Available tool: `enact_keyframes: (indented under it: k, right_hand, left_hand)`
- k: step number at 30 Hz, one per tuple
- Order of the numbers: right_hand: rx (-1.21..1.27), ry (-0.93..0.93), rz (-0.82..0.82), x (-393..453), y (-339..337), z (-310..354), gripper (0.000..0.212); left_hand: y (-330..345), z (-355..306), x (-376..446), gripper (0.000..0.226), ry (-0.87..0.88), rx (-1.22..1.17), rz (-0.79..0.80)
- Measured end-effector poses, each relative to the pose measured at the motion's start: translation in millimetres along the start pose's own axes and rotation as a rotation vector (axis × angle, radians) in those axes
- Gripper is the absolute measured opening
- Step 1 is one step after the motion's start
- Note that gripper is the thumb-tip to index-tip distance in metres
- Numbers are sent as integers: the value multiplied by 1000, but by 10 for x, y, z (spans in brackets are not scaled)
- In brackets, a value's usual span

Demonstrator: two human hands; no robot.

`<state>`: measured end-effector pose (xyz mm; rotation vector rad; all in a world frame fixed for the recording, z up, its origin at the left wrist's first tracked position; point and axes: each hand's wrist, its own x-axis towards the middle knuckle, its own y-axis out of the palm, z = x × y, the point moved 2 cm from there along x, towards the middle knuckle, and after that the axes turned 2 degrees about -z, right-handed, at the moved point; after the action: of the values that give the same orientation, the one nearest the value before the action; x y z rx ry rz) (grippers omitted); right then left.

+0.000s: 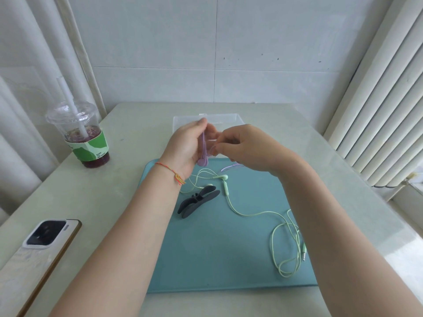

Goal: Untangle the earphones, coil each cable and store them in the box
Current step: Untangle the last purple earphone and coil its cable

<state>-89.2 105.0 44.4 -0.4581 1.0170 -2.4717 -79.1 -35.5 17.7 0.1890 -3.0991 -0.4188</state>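
Above the far edge of the teal mat point(229, 255), a purple cable winder point(203, 150) is gripped in the left hand point(186, 146), largely hidden by the palm. The purple cable point(230, 167) is pinched by the right hand point(240, 145), its fingertips blurred. The clear box point(180, 121) is partly hidden behind both hands. Green earphones point(251, 212) lie loose beside a black winder point(196, 203).

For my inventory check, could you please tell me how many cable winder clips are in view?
2: a dark grey winder clip lying on the teal mat, and a lilac winder clip held in the left hand. Others may be hidden.
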Motion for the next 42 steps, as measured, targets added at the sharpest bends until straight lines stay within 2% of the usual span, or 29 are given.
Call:
enact_keyframes:
  k: [3,5,8,11,18,21,25,29,32,34,36,42]
  right_hand:
    - [-14,-38,-47,-1,-22,13,19]
    - [8,-50,-132,12,-64,-7,23]
    - [70,-38,-254,53,-116,-74,23]
    - [137,-31,-297,83,-100,-115,21]
    - [309,-33,-417,94,-124,-147,19]
    - [306,-8,-368,108,-62,-157,23]
    - [197,47,-185,104,42,-167,39]
    - [110,74,4,85,109,-166,34]
    - [65,64,83,69,144,-141,43]
    - [41,47,138,47,163,-122,35]
    - [50,54,198,33,187,-125,23]
    - [11,63,306,-8,209,-104,22]
  left_hand:
    - [46,35,-51,31,-38,293,75]
    - [74,54,-66,31,-60,366,134]
    - [90,61,-55,40,-159,232,236]
    - [61,58,-40,48,-239,104,370]
    - [61,24,-81,33,-227,-37,506]
    - [107,-11,-115,30,-191,-119,514]
    - [94,-34,-53,29,-162,-383,416]
    - [15,-22,39,33,-132,-562,299]
    - [-3,3,68,34,-116,-640,188]
    - [-14,5,66,35,-93,-698,128]
    - [-28,-4,60,35,-44,-728,96]
    - [-89,9,90,35,73,-617,17]
